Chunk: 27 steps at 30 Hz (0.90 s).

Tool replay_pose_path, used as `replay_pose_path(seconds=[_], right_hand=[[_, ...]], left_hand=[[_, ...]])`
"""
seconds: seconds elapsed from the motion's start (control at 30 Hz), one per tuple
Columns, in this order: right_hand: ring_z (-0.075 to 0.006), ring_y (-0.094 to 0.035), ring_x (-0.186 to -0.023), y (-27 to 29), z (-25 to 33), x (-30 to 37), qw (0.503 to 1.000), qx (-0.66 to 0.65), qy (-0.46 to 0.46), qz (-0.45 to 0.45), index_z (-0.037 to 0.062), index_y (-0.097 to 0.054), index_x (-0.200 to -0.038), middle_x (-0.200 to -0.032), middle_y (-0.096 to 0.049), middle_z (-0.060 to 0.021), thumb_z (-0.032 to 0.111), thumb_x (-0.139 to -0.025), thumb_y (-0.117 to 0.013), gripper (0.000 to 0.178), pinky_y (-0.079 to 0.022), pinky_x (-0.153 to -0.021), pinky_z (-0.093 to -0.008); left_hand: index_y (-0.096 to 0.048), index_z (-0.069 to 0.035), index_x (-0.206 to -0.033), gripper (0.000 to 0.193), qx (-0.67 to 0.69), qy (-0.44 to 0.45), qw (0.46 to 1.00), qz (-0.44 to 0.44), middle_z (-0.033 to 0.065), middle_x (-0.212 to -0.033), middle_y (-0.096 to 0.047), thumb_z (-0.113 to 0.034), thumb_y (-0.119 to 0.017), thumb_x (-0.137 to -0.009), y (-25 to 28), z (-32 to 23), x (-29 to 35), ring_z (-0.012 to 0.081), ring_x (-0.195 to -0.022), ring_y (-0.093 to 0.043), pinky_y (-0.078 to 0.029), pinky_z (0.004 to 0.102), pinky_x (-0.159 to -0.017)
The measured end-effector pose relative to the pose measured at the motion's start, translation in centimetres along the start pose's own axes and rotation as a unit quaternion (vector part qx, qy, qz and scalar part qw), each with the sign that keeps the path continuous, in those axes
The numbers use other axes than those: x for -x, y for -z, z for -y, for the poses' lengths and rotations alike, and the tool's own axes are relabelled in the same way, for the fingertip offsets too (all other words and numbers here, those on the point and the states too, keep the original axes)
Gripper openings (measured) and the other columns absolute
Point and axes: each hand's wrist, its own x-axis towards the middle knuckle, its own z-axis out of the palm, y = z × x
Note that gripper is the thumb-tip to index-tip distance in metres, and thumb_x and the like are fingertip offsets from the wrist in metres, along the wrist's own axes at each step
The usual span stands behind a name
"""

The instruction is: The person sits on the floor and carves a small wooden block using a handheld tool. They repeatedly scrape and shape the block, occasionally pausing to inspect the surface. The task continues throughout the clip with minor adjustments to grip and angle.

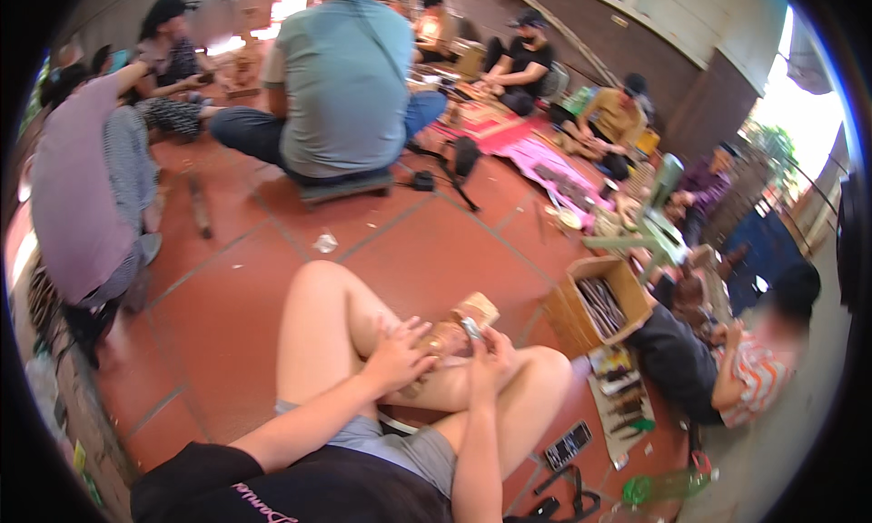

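A pale brown carved wooden piece (447, 338) lies slantwise across my lap, between my bent knees. Its far end is a lighter block. My left hand (400, 352) holds the near-left side of the carving, fingers spread along it. On the other side, my right hand (491, 358) is closed, pinching a small silvery-grey thing (470, 328) against the wood near the block end. Blur hides whether that grey thing is a blade or a folded sheet.
Right of my knee stand a cardboard box (595, 303) of thin tools and a tool roll (622, 405). A phone (568, 446) and green bottle (668, 485) lie nearby. A person (345, 87) sits ahead, another (763, 369) at right. A green chair (658, 223) stands beyond.
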Motion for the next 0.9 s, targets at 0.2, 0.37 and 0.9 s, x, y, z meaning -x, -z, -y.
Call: replay_pose_path(seconds=[0.2,0.37,0.9], right_hand=[[-0.0275,-0.064,-0.096,0.3,0.3,-0.3,0.999,-0.046,0.001,-0.015,0.0051,-0.070,-0.101,-0.094,-0.070,-0.0096,0.001,-0.081,-0.076,0.022,-0.048,-0.094,-0.0406],[-0.0281,-0.063,-0.103,0.8,1.2,0.0,0.993,-0.091,-0.070,-0.003,0.0047,-0.070,-0.104,-0.095,-0.072,-0.0087,0.004,-0.085,-0.074,0.019,-0.039,-0.107,-0.0427],[-0.0270,-0.064,-0.089,0.4,0.1,0.0,0.997,-0.079,-0.015,0.000,0.0023,-0.066,-0.110,-0.104,-0.067,-0.0116,0.005,-0.089,-0.069,0.021,-0.051,-0.076,-0.0349]], left_hand=[[-0.072,-0.023,-0.123,0.040,0.007,-0.007,1.000,0.030,0.0104,-0.148,-0.051,-0.048,-0.061,-0.094,0.9,-0.2,-0.5,0.0335,-0.140,-0.040,-0.005,0.0766,-0.113],[-0.063,-0.007,-0.132,0.061,-0.001,-0.053,0.998,0.020,0.0157,-0.146,-0.052,-0.053,-0.059,-0.093,1.1,-2.2,-0.4,0.0353,-0.140,-0.041,-0.006,0.0791,-0.111],[-0.045,-0.002,-0.147,0.088,-0.109,-0.052,0.984,0.132,0.0233,-0.152,-0.043,-0.062,-0.062,-0.085,0.5,-4.7,-1.8,0.0346,-0.145,-0.036,-0.003,0.0737,-0.116]])
